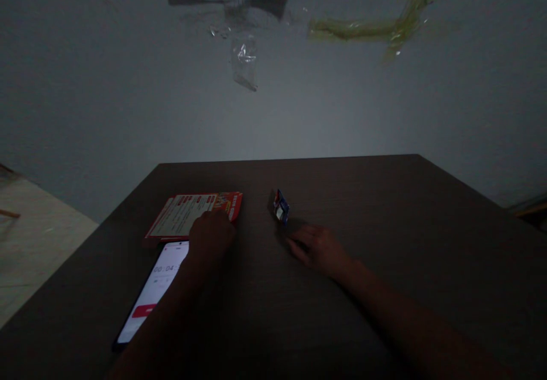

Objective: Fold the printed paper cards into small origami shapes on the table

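My left hand (212,235) is closed, knuckles up, over the lower right part of a flat red and white printed packet or card (182,217). The hand's own back hides its fingertips, so what they hold, if anything, is unclear. A small blue printed card (281,207) with a red and white picture stands tilted near the table's middle. Just below its lower end is my right hand (318,249), with thumb and forefinger a little apart; no grip on the card shows. A lit phone (158,286) lies under my left forearm, partly covered by it.
The dark wooden table (376,209) reaches back to a grey wall (342,106). Yellowish tape (354,29) and a clear plastic scrap (244,61) are stuck to the wall. Pale floor (29,237) shows beyond the table's left edge.
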Demonstrator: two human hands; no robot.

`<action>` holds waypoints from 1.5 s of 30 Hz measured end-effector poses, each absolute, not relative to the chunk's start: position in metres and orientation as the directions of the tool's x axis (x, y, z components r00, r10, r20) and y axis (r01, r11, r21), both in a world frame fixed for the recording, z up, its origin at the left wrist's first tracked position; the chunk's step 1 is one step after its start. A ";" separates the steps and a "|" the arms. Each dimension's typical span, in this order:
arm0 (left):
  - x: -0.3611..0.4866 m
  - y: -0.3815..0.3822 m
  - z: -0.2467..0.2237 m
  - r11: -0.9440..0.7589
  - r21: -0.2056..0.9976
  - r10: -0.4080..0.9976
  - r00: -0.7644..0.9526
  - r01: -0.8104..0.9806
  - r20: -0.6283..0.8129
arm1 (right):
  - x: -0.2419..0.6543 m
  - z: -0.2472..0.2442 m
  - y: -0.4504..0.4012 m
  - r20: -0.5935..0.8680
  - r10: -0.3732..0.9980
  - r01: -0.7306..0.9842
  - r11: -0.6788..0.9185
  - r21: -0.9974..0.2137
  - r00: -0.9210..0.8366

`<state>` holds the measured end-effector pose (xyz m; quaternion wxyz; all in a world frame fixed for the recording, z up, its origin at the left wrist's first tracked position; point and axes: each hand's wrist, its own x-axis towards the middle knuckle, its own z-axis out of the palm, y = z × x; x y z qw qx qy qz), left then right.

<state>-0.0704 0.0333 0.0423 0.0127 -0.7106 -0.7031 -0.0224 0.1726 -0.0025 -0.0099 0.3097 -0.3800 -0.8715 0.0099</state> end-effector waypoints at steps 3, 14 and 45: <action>-0.074 0.036 0.042 0.021 0.031 0.999 -0.022 0.999 0.038 | 0.174 -0.009 -0.003 0.524 0.678 0.655 0.706 -0.268 -0.516; -0.074 0.043 0.044 0.028 0.157 0.997 -0.039 0.987 0.069 | 0.181 -0.008 -0.002 0.522 0.714 0.638 0.681 -0.359 -0.467; 0.052 -0.080 0.023 -0.789 0.412 0.602 0.442 0.456 0.665 | 0.164 0.006 -0.042 -0.321 0.742 -0.515 -0.650 -0.558 -0.589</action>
